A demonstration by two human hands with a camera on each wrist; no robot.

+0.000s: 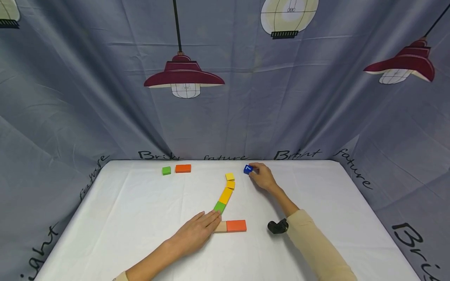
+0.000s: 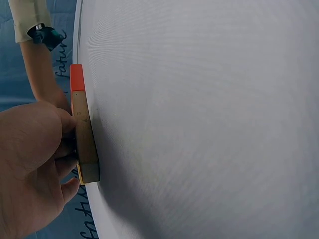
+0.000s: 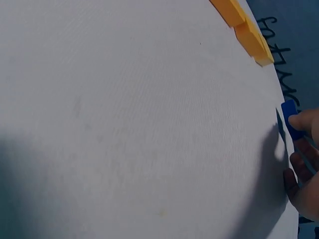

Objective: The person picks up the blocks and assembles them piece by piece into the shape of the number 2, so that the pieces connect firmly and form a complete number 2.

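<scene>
Head view shows the right hand (image 1: 263, 178) pinching a white-marked blue cuboid block (image 1: 247, 169) at far side, while the straight-fingered left hand (image 1: 195, 233) touches the nearer green rectangular block (image 1: 220, 206), perhaps for steadiness.

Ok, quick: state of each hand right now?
Left hand: open, partly covering the wooden block.
Right hand: closed, holding the blue block.

blue block (image 1: 247, 171) w/ white mark (image 1: 248, 168), yellow blocks (image 1: 225, 195), green blocks (image 1: 219, 206), orange-red block (image 1: 236, 226), white cloth (image 1: 316, 191), grey-blue curtain (image 1: 246, 117) w/ maroon lamps (image 1: 183, 76)
</scene>
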